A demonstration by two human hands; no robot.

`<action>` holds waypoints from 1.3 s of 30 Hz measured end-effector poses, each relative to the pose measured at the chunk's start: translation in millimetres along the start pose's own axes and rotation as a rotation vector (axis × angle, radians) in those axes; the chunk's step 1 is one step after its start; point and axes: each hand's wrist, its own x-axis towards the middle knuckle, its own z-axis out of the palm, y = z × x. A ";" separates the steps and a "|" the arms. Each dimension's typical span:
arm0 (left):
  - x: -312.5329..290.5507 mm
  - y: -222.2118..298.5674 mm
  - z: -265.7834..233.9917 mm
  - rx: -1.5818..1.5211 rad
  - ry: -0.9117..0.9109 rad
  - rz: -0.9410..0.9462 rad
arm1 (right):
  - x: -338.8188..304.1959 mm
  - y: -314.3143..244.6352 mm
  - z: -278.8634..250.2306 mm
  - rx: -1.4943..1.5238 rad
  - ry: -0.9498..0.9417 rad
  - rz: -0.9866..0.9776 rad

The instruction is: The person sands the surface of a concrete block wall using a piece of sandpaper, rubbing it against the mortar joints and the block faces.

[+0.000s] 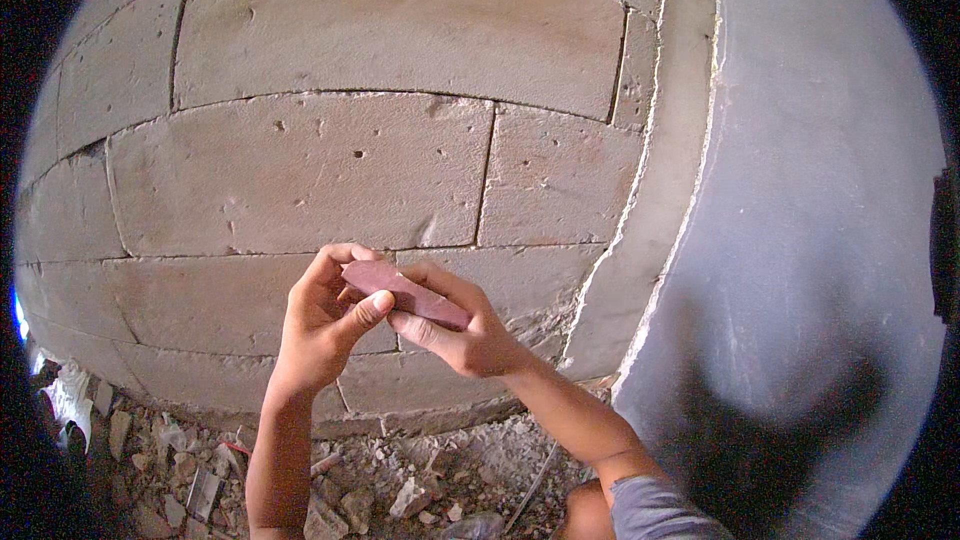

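Observation:
A short reddish-brown strip, which looks like folded sandpaper, is held slantwise between both hands in front of the block wall. My left hand pinches its upper left end, thumb on the near side and fingers curled behind. Around the lower right end, my right hand is closed, with the thumb below and the fingers above. Pale dust coats the right thumb. The strip's far side is hidden from view.
The wall of large grey-brown blocks has dark joints and small pits. A plastered vertical strip with rough edges borders it, beside a smooth grey panel at right. Rubble covers the ground along the wall's foot.

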 end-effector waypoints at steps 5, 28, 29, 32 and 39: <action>1.8 -2.5 -4.7 0.119 -0.014 0.050 | -6.5 -1.7 -10.1 -0.268 -0.103 0.052; -2.3 22.5 -25.7 -0.080 0.040 0.153 | 221.4 -69.5 -173.2 -1.611 0.634 -0.812; -3.1 23.5 -26.1 -0.081 0.038 0.143 | 230.5 -74.8 -177.0 -1.583 0.674 -0.769; -4.3 23.6 -24.5 -0.091 0.016 0.156 | 245.1 -84.2 -190.0 -1.716 0.834 -0.540; -5.4 19.3 -27.2 -0.089 -0.024 0.140 | 253.6 -57.1 -213.2 -1.637 0.229 -0.838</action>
